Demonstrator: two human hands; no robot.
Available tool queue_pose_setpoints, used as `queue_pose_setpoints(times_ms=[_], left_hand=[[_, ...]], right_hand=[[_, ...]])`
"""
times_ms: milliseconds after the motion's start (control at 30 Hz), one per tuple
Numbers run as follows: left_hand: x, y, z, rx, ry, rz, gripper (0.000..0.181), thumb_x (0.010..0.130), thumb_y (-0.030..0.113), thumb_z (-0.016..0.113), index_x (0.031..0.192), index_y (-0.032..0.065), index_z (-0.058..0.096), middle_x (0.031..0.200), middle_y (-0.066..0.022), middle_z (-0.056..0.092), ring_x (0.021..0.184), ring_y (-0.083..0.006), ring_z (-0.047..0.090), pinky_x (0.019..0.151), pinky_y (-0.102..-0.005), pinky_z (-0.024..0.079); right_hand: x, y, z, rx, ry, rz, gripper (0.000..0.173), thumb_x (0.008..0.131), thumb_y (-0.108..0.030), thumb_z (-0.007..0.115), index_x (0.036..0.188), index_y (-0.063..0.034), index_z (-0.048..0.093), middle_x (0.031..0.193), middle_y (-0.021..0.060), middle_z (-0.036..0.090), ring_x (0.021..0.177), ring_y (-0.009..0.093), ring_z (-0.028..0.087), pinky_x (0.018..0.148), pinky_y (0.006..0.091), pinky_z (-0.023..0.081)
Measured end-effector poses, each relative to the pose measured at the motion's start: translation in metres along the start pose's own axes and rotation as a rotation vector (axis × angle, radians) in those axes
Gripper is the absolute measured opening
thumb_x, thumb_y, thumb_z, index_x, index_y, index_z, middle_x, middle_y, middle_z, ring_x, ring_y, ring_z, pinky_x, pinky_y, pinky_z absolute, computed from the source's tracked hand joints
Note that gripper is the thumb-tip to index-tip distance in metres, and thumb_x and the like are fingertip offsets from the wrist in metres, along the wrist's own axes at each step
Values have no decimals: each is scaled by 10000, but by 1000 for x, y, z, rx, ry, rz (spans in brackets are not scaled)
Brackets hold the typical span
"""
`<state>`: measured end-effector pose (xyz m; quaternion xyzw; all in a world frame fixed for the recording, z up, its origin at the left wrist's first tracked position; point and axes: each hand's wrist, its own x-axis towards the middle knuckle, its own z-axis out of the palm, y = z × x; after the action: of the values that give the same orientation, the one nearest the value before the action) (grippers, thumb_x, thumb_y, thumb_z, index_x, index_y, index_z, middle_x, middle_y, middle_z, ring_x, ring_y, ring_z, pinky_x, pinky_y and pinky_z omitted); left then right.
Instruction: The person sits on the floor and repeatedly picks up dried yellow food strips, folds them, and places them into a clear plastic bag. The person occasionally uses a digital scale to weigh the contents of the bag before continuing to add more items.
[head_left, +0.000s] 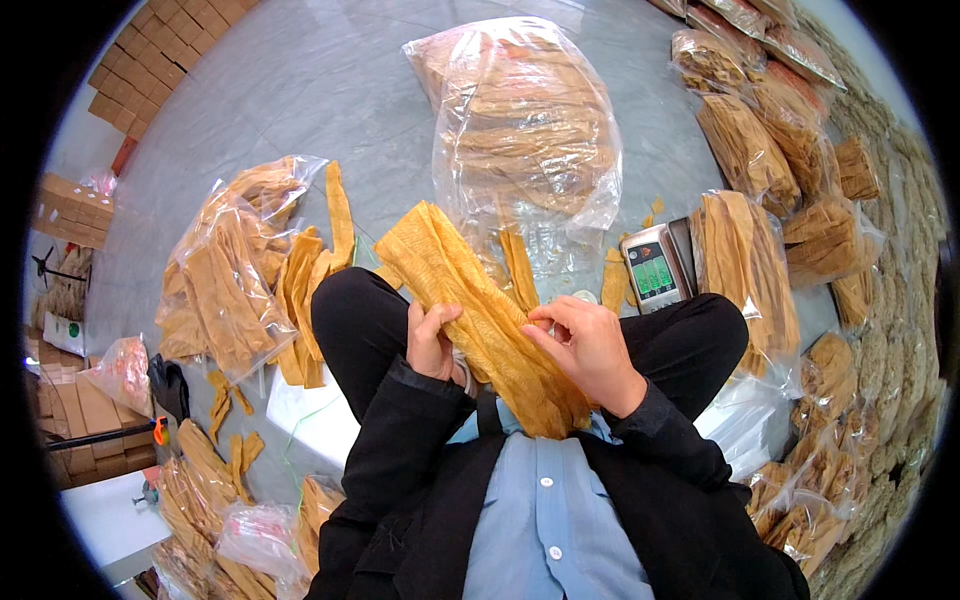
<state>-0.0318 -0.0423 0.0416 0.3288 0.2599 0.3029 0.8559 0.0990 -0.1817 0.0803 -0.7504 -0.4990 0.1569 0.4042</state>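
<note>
A bundle of long, dried yellow-brown sheets, flat and wrinkled, lies slantwise across my lap. My left hand grips its left edge, thumb on top. At its right edge my right hand pinches the rim between thumb and fingers. The bundle's lower end rests against my blue shirt. Beyond its far end lies a large clear plastic bag filled with similar brown sheets, and a few loose strips stick out towards me. The fingers under the bundle are hidden.
A digital scale with a lit green display stands beyond my right knee, beside a bagged bundle. At left are an open plastic bag of sheets and loose strips. More filled bags line the right side. Cardboard boxes are stacked far left.
</note>
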Motion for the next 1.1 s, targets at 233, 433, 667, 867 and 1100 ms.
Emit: queue_pose_setpoints(times_ms=[233,433,667,867,1100], left_hand=[[-2,2,3,2,12,-20,476,719,52,501,1177,-50,423,1046,-176,579,942,-285,594,845,-390,489],[1,-1,3,61,86,-16,459,731,55,503,1173,-42,424,1057,-157,563,953,-266,584,847,-381,484],[2,-4,2,115,118,-37,479,744,79,524,1198,-34,422,1083,-130,560,991,-245,564,876,-348,455],[-1,1,6,143,106,-81,478,760,94,531,1206,-37,421,1099,-123,561,982,-219,575,851,-321,470],[0,-2,4,148,144,-78,467,762,90,532,1199,-40,432,1076,-110,573,956,-223,585,842,-316,473]], right_hand=[[2,23,8,296,-79,188,134,773,-101,649,836,17,668,683,101,617,550,127,553,514,257,421],[0,22,14,337,-60,227,129,774,-96,661,813,27,665,586,29,561,508,59,495,466,227,385],[5,26,27,166,61,25,107,709,-36,657,781,41,641,567,88,561,476,151,539,461,277,411],[4,19,27,-71,2,-23,89,718,-40,616,761,38,616,644,156,558,585,293,577,543,341,451],[-2,24,23,-10,37,-2,110,755,-56,587,816,29,620,695,162,572,643,304,584,579,364,454]])
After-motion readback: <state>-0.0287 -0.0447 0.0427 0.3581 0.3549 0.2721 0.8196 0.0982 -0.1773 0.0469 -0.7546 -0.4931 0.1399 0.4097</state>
